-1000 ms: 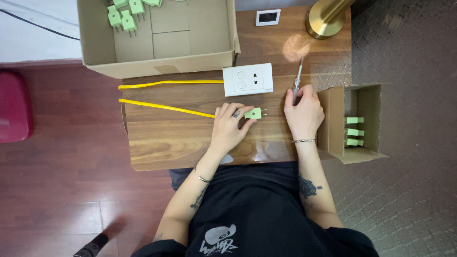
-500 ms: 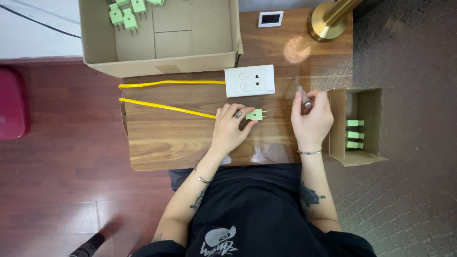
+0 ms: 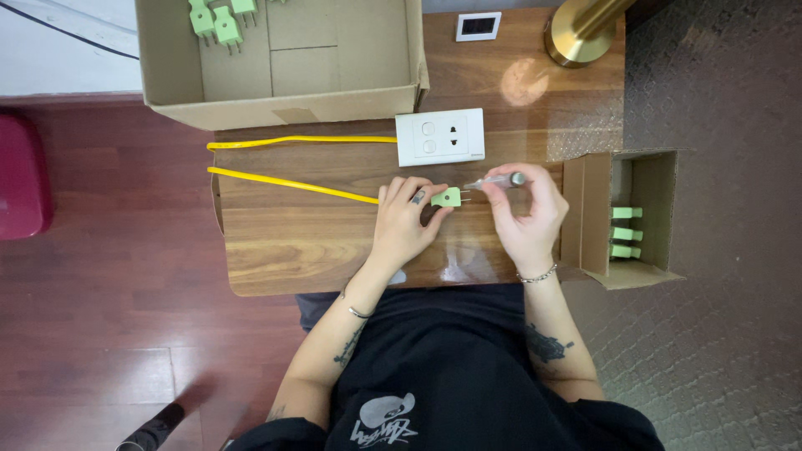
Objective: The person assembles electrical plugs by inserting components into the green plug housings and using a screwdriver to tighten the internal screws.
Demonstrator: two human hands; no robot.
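So the left hand (image 3: 405,219) is pinching one small green plug (image 3: 446,197) near the middle of the wooden table (image 3: 276,250), a bit toward the right edge. The plug lies flat with its long axis running left to right, prongs pointing right, and the yellow cable (image 3: 292,182) coming out of its left end. That cable trails off toward the table's left edge, then loops back along the far side, so you see two yellow runs.

The right hand (image 3: 526,213) is closed around one thin screwdriver (image 3: 494,180), held roughly level, handle end to the right and tip aimed left at the plug's prong end. Can't tell if the tip is actually touching.

Counting the rest: one white wall socket plate (image 3: 440,137) just past the hands, one big cardboard box (image 3: 280,104) at the far left corner with at least three green plugs (image 3: 219,21) showing, and one smaller open carton (image 3: 639,217) hanging off the right edge with three more green plugs (image 3: 626,232) stacked inside. One brass lamp base (image 3: 581,33) at the far right corner, and one little white-framed panel (image 3: 479,26) beside it.
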